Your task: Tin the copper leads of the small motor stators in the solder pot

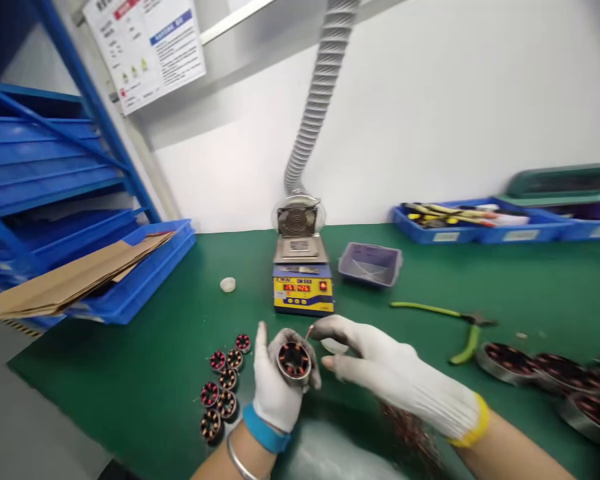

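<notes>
The left hand (277, 393) holds a wound ring (294, 361) beside the right hand (387, 360).

Bright, even light in here, looks like it's from above. White wall (430, 133) is palest low down, left of the grey ribbed hose (320, 100); soft grey shadow band under the white overhead ledge (237, 20). Top-left corner's dark. Red digits glow on the yellow-and-blue box-shaped unit (303, 293). White-gloved right hand (324, 347) slightly soft; round silver-and-copper rings (507, 363) far right smeared, edge-stretched. Small print on the white poster (147, 50) is mush.
</notes>
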Tool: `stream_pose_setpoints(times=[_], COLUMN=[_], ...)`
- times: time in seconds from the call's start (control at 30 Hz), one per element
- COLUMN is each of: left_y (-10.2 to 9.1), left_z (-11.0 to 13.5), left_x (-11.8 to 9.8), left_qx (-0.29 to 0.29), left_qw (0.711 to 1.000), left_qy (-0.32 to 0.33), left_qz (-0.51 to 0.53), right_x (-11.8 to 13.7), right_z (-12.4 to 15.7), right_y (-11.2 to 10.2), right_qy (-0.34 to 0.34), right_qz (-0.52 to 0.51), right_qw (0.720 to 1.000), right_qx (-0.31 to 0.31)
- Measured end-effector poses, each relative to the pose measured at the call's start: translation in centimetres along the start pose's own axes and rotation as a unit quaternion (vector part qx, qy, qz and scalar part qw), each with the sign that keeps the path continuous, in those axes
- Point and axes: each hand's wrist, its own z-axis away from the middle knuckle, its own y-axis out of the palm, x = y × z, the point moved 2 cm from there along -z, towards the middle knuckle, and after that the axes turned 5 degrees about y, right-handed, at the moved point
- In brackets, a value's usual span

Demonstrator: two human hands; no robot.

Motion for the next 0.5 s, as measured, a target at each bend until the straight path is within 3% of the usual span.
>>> stream_pose_setpoints(times=[0.17, 0.33, 0.43, 0.5], left_y=[-0.4, -0.5, -0.6, -0.6], left_z=[0.4, 0.2, 0.2, 0.4], left_x=[0.0, 0.5, 1.3, 2.3], left_qx=[0.024, 0.078, 0.063, 0.068], left_qw=[0.999, 0.994, 0.992, 0.98], left_qy=[0.026, 0.018, -0.071, -0.16], left_qz=[-0.036, -0.069, -0.081, -0.099], right_x=[1.5, 1.2, 1.2, 1.4], right_z=[-0.3, -0.8, -0.1, 0.6], right_y=[0.9, 1.4, 1.1, 0.6], right_qy=[-0.044, -0.077, -0.116, -0.173], right_qz=[-0.099, -0.228, -0.166, -0.056], right_qw=[0.994, 0.971, 0.979, 0.979], right_qx=[0.013, 0.001, -0.026, -0.09])
